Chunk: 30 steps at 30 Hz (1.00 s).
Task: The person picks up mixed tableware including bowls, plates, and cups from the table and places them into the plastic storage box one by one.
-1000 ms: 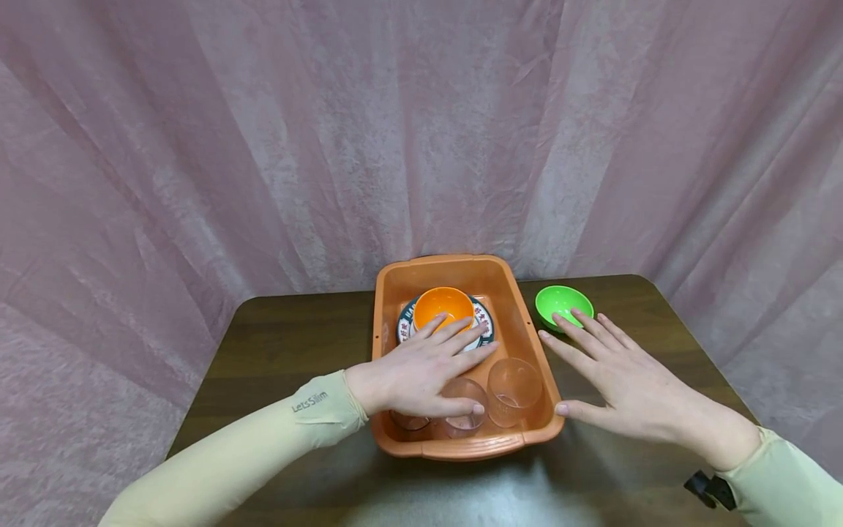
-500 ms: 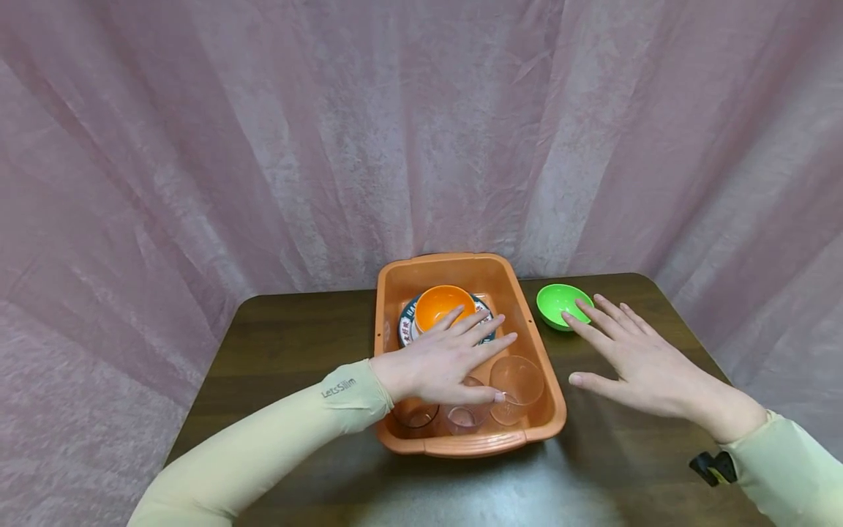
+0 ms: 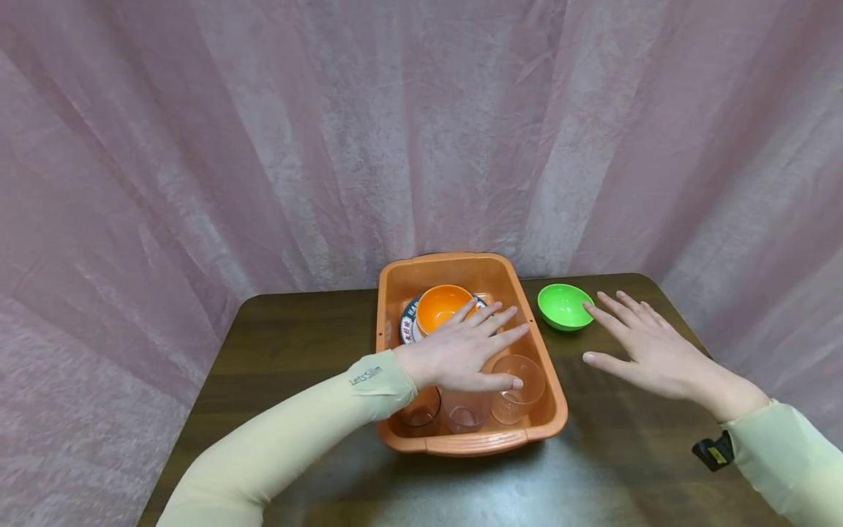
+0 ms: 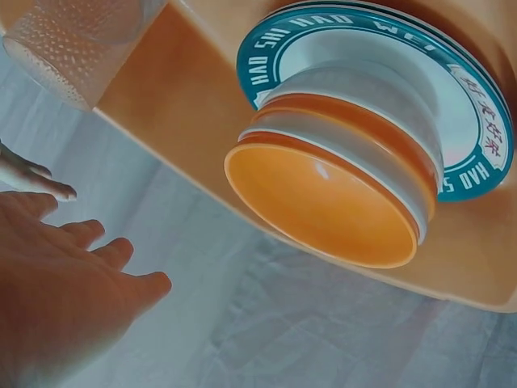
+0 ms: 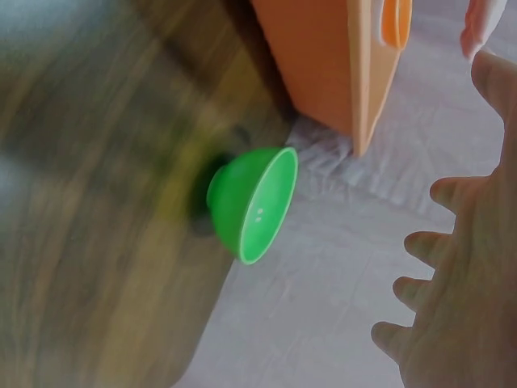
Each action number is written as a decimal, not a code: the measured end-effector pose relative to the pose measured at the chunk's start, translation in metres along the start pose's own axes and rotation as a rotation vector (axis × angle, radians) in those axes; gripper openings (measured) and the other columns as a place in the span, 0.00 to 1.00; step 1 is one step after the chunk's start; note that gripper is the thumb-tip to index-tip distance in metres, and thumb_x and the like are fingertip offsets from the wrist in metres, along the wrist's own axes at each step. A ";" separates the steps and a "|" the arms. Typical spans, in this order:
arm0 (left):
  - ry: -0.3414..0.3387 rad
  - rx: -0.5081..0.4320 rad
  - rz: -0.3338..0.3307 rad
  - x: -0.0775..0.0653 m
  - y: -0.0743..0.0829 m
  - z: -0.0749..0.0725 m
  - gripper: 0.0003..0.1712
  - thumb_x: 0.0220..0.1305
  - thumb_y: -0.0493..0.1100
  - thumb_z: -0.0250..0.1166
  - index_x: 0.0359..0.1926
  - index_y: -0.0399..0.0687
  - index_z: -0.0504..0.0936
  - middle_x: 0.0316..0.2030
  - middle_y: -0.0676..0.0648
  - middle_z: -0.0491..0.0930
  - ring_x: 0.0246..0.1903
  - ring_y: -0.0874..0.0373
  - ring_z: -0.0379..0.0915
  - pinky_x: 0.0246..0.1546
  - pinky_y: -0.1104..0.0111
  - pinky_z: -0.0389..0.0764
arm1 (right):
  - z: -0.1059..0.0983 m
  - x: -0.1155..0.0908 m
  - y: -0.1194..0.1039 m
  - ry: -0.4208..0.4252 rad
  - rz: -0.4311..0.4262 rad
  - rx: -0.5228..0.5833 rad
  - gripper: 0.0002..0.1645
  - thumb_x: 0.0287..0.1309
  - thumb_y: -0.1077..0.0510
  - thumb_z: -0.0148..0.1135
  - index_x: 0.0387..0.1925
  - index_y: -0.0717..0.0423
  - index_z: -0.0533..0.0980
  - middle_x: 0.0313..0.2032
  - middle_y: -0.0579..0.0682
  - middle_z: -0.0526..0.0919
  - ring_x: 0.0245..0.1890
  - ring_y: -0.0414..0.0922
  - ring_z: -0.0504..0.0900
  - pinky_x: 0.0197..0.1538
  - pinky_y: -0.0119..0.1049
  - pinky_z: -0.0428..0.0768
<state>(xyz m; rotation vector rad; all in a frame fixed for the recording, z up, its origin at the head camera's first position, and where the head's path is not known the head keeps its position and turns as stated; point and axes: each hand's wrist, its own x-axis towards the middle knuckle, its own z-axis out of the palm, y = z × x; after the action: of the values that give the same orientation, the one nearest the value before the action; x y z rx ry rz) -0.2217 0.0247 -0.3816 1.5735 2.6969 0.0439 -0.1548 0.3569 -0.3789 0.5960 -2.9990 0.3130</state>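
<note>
An orange plastic tub (image 3: 541, 344) stands on the table. Inside, a stack topped by an orange bowl (image 3: 440, 306) sits on teal-rimmed plates (image 4: 275, 48); the left wrist view shows orange and white bowls alternating in the stack. Over the tub hovers my left hand (image 3: 461, 356), fingers spread and holding nothing. Below it, three clear tumblers lie near the tub's front end, one being the right-hand tumbler (image 3: 518, 388). My right hand (image 3: 658, 353), also spread and holding nothing, is in the air right of a green bowl (image 3: 563, 307), which rests upright on the table.
The dark wooden table (image 3: 296, 351) extends to both sides of the tub and in front of it. Behind its back edge hangs a pink curtain (image 3: 408, 146). A small black device (image 3: 713, 451) is by the right sleeve.
Both hands have drifted to the right and slightly away, staying spread. The right hand has moved off from over the green bowl, which shows more fully. Tub and dishes have stayed put.
</note>
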 end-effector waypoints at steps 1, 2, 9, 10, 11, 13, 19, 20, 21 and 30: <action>-0.004 -0.001 -0.004 0.002 0.000 0.000 0.52 0.67 0.82 0.36 0.83 0.64 0.45 0.82 0.49 0.40 0.80 0.52 0.29 0.76 0.48 0.35 | 0.000 0.000 0.002 -0.002 0.006 0.005 0.51 0.70 0.32 0.57 0.82 0.47 0.50 0.80 0.58 0.48 0.80 0.60 0.40 0.77 0.53 0.31; -0.009 0.000 -0.008 0.004 0.000 0.000 0.51 0.68 0.82 0.35 0.83 0.64 0.45 0.82 0.49 0.40 0.80 0.52 0.29 0.76 0.48 0.35 | 0.000 0.000 0.004 -0.006 0.011 0.009 0.51 0.70 0.32 0.56 0.82 0.47 0.49 0.80 0.59 0.48 0.79 0.61 0.40 0.77 0.54 0.31; -0.022 0.041 -0.028 0.018 0.001 0.003 0.51 0.67 0.83 0.33 0.83 0.65 0.45 0.82 0.50 0.41 0.80 0.52 0.31 0.77 0.49 0.35 | 0.003 0.003 0.017 -0.039 0.072 0.034 0.51 0.71 0.30 0.54 0.83 0.46 0.47 0.79 0.63 0.48 0.79 0.65 0.40 0.76 0.60 0.33; -0.022 0.049 -0.032 0.020 0.001 0.003 0.51 0.67 0.83 0.33 0.83 0.66 0.45 0.82 0.50 0.42 0.80 0.52 0.32 0.77 0.49 0.35 | 0.004 0.004 0.018 -0.048 0.078 0.035 0.52 0.71 0.30 0.53 0.83 0.46 0.46 0.79 0.63 0.48 0.78 0.65 0.40 0.76 0.61 0.32; -0.020 0.059 -0.033 0.022 0.001 0.003 0.51 0.67 0.83 0.33 0.83 0.66 0.45 0.82 0.49 0.42 0.80 0.51 0.33 0.77 0.49 0.36 | 0.005 0.005 0.020 -0.052 0.085 0.037 0.52 0.71 0.30 0.53 0.83 0.47 0.46 0.79 0.64 0.48 0.78 0.66 0.40 0.75 0.62 0.33; -0.015 0.070 -0.037 0.026 0.002 0.004 0.51 0.67 0.83 0.33 0.83 0.66 0.45 0.82 0.49 0.44 0.80 0.51 0.36 0.77 0.49 0.38 | 0.006 0.008 0.023 -0.064 0.097 0.045 0.52 0.71 0.30 0.52 0.83 0.48 0.46 0.79 0.65 0.47 0.78 0.67 0.39 0.75 0.63 0.33; -0.023 0.079 -0.043 0.036 0.005 0.003 0.50 0.69 0.81 0.36 0.83 0.66 0.46 0.81 0.49 0.44 0.79 0.50 0.38 0.77 0.48 0.38 | 0.008 0.017 0.031 -0.081 0.126 0.054 0.53 0.71 0.29 0.50 0.82 0.51 0.46 0.79 0.67 0.46 0.77 0.70 0.39 0.73 0.68 0.37; -0.030 0.083 -0.045 0.037 0.006 0.003 0.50 0.69 0.81 0.37 0.83 0.66 0.46 0.81 0.49 0.44 0.79 0.50 0.38 0.77 0.49 0.37 | 0.008 0.019 0.032 -0.083 0.133 0.052 0.53 0.71 0.29 0.50 0.82 0.52 0.47 0.79 0.67 0.46 0.77 0.70 0.40 0.73 0.70 0.39; -0.036 0.087 -0.046 0.038 0.006 0.003 0.50 0.69 0.81 0.36 0.83 0.66 0.46 0.82 0.50 0.43 0.80 0.50 0.38 0.77 0.49 0.37 | 0.009 0.021 0.034 -0.083 0.141 0.050 0.53 0.71 0.29 0.50 0.82 0.52 0.47 0.79 0.67 0.46 0.77 0.71 0.40 0.72 0.70 0.40; -0.055 0.098 -0.051 0.052 0.012 0.006 0.47 0.70 0.80 0.37 0.82 0.66 0.49 0.81 0.49 0.46 0.79 0.50 0.40 0.76 0.48 0.39 | 0.019 0.038 0.049 -0.110 0.205 0.062 0.54 0.71 0.26 0.46 0.82 0.54 0.47 0.77 0.71 0.47 0.75 0.74 0.42 0.69 0.74 0.43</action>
<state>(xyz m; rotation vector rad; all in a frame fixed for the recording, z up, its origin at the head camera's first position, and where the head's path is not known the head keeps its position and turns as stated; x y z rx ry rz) -0.2365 0.0761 -0.3877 1.5054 2.7334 -0.1320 -0.2095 0.3827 -0.4029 0.3197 -3.1733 0.3983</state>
